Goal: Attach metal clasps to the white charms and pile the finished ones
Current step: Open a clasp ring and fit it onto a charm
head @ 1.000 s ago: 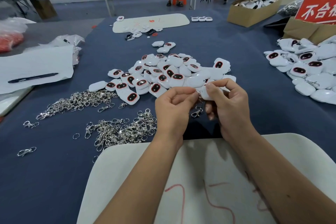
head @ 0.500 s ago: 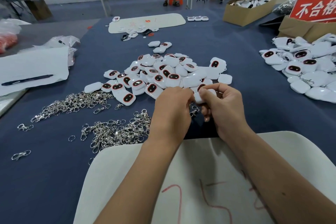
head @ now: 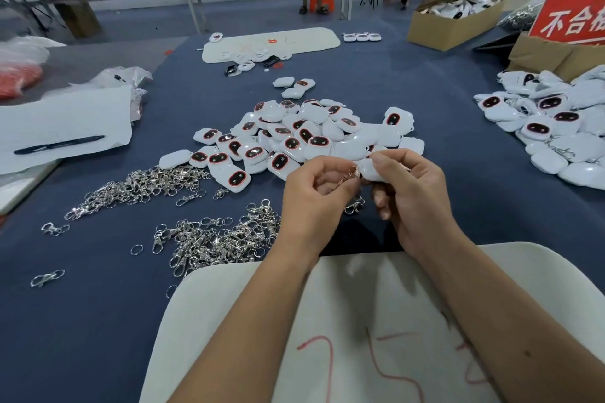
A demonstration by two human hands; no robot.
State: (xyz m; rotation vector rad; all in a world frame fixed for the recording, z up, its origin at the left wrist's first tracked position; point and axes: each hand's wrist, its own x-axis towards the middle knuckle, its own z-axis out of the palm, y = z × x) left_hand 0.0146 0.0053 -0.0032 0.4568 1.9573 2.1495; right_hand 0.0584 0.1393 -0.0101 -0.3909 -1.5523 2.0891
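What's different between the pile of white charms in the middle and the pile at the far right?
The middle pile lies straight beyond the hands; the right pile lies by a cardboard box. A clasp shows in the right pile; none is visible in the middle one. Both hold white charms with dark, red-rimmed windows.

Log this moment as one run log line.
step: attaching clasp | left hand: pinches metal clasp | right hand: holds white charm | finished pile: right

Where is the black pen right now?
In the head view the pen lies far left on a white sheet, left of the charm pile.
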